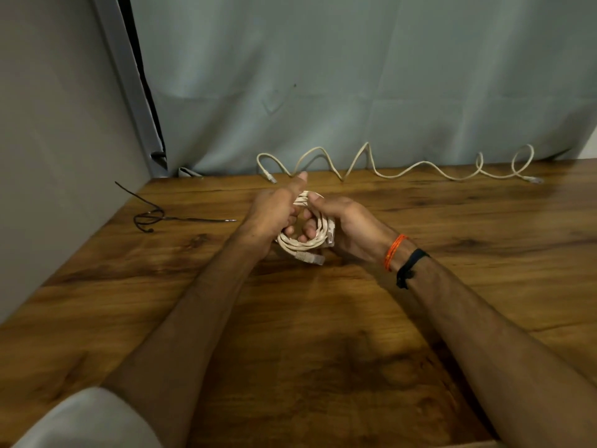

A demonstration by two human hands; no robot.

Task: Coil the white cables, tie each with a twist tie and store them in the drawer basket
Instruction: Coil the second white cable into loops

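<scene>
Hiding coil [305, 236] parts: hands [274, 211].

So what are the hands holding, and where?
Both hold the coiled white cable: left hand grips its left side, right hand its right side.

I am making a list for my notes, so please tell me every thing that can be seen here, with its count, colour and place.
Coiled cable: one, white, held above the table centre between both hands.
Loose cable: one, white, lying wavy along the far table edge by the curtain.
Twist tie: one, black, on the table at the left, partly looped.
Table: one, brown wood grain, fills the lower view.
Curtain: one, grey-blue, behind the table.
Wrist bands: two, orange and black, on the right wrist.
Left hand: one, grips the coil.
Right hand: one, grips the coil.
</scene>
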